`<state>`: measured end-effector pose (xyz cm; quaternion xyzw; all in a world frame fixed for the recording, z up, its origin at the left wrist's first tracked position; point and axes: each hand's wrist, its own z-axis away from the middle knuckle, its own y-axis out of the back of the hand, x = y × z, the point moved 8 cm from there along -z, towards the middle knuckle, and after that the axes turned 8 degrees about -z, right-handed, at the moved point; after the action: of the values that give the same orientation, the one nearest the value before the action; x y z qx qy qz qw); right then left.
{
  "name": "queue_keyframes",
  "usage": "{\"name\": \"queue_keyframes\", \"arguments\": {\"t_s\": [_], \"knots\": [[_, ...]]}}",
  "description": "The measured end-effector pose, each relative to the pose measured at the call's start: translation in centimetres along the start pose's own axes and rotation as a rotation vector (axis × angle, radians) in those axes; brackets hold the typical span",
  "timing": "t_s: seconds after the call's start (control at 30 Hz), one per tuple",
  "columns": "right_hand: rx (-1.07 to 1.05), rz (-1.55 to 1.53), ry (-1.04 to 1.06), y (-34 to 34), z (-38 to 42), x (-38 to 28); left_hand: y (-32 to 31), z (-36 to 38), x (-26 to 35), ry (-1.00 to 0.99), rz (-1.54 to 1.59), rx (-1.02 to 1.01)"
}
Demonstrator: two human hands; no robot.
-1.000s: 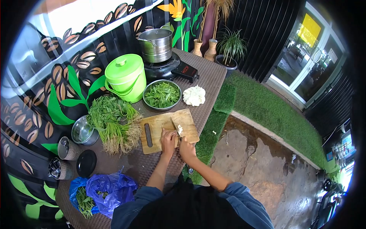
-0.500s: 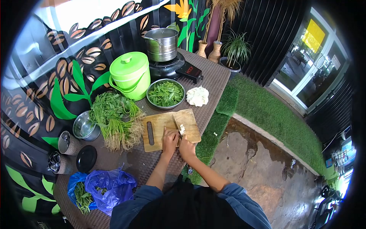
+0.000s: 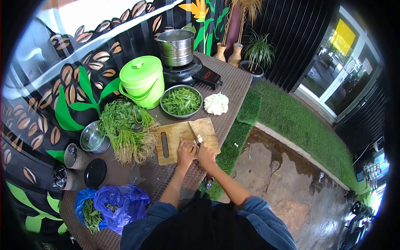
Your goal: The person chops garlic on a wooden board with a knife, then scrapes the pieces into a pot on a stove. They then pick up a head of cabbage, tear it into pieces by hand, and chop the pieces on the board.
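A wooden cutting board (image 3: pixel 170 139) with a slot handle lies near the table's edge. My right hand (image 3: pixel 206 157) is closed round the handle of a knife (image 3: pixel 193 129), whose blade points away across the board. Just left of it, my left hand (image 3: pixel 186 152) rests on the board with its fingers curled in; whatever they press on is hidden. Small white chopped pieces (image 3: pixel 200 138) lie right beside the blade, in front of my right hand. Beyond the board are a metal bowl of cut green leaves (image 3: pixel 181 101) and a crumpled white bundle (image 3: pixel 216 103).
Leafy greens with roots (image 3: pixel 129 133) lie left of the board, near a metal bowl (image 3: pixel 94 137). A green lidded bucket (image 3: pixel 142 83) and a pot (image 3: pixel 177 48) on a stove (image 3: pixel 181 74) stand behind. Blue plastic bags (image 3: pixel 121 206) sit at the front left.
My right hand and the knife have shifted slightly, and the white pieces beside the blade show as a smaller patch. My left hand stays nearly in place.
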<state>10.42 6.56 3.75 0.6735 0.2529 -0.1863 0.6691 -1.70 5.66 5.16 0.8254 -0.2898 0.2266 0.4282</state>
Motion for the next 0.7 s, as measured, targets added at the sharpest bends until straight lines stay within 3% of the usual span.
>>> {"name": "queue_keyframes", "arguments": {"t_s": [0.13, 0.33, 0.4, 0.63, 0.7], "knots": [[-0.096, 0.000, 0.018, 1.3, 0.0, -0.7, 0.2, 0.2, -0.2, -0.027, -0.015, 0.084], [-0.057, 0.093, -0.046, -0.6, 2.0, -0.1, 0.4, -0.2, -0.5, 0.053, 0.048, 0.014], [0.016, 0.142, 0.061, -0.4, 1.4, -0.9, 0.5, -0.4, -0.3, 0.022, 0.018, 0.029], [-0.077, 0.020, 0.055, 0.9, 0.8, -0.4, 0.4, 0.0, -0.3, 0.006, -0.002, 0.073], [-0.044, 0.085, -0.043, 0.0, 2.2, 0.0, 0.5, -0.1, -0.4, 0.016, 0.014, 0.061]]}}
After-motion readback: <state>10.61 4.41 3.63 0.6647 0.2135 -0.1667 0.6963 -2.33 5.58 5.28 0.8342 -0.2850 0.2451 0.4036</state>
